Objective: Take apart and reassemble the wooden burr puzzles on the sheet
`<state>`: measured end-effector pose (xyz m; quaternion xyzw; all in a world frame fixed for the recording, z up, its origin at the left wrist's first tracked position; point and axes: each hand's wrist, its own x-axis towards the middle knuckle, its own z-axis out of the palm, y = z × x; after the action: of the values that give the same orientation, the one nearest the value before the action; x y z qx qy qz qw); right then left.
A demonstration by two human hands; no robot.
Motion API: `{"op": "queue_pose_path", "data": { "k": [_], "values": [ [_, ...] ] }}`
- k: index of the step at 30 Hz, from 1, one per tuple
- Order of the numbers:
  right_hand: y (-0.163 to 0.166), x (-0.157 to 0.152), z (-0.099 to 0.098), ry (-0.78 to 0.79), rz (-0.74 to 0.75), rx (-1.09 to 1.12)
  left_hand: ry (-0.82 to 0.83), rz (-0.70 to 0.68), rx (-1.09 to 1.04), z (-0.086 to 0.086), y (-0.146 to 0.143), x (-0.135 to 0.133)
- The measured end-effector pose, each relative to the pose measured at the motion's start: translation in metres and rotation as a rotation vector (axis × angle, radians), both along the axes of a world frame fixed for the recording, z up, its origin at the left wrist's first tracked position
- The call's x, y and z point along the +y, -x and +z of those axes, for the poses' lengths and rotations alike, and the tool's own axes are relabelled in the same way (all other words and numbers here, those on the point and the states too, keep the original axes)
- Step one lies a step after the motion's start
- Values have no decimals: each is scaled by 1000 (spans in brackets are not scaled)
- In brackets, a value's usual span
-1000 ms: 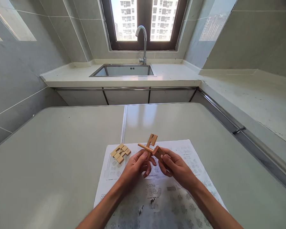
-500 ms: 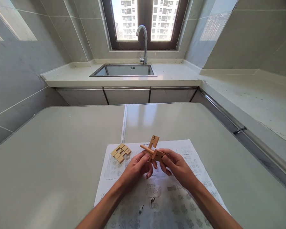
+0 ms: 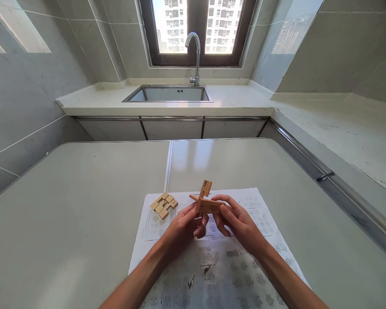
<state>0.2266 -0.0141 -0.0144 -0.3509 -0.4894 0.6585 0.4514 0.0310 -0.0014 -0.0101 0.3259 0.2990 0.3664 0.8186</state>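
Note:
Both my hands hold a small wooden puzzle assembly (image 3: 204, 201) of crossed notched sticks above a printed instruction sheet (image 3: 212, 257). My left hand (image 3: 185, 225) pinches its lower left part with fingers closed. My right hand (image 3: 237, 221) grips a flat wooden piece pressed against the assembly from the right. One stick stands up and bears a dark mark near its top. A cluster of several loose wooden puzzle pieces (image 3: 163, 205) lies on the sheet's far left corner, apart from my hands.
The sheet lies on a pale grey table (image 3: 83, 206) with a seam down its middle. Beyond it stand a counter with a steel sink (image 3: 167, 94) and tap (image 3: 194, 56) under a window. Another counter (image 3: 341, 133) runs along the right.
My right hand has turned its wooden piece flat and pushed it left against the crossed sticks, and the assembly has tilted a little. The loose pieces have not moved.

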Motion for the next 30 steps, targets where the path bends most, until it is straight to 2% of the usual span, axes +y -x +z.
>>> {"op": "queue_pose_path", "data": {
  "k": [4, 12, 22, 30],
  "values": [
    [1, 0, -1, 24, -16, 23, -28, 3, 3, -3, 0, -1],
    [1, 2, -6, 55, -58, -43, -84, -190, 6, -8, 3, -6],
    [5, 2, -2, 211, 30, 42, -156, -339, 87, 5, -2, -15],
    [2, 2, -4, 255, -2, 139, -234, -353, 218, 10, -1, -14]
  ]
}}
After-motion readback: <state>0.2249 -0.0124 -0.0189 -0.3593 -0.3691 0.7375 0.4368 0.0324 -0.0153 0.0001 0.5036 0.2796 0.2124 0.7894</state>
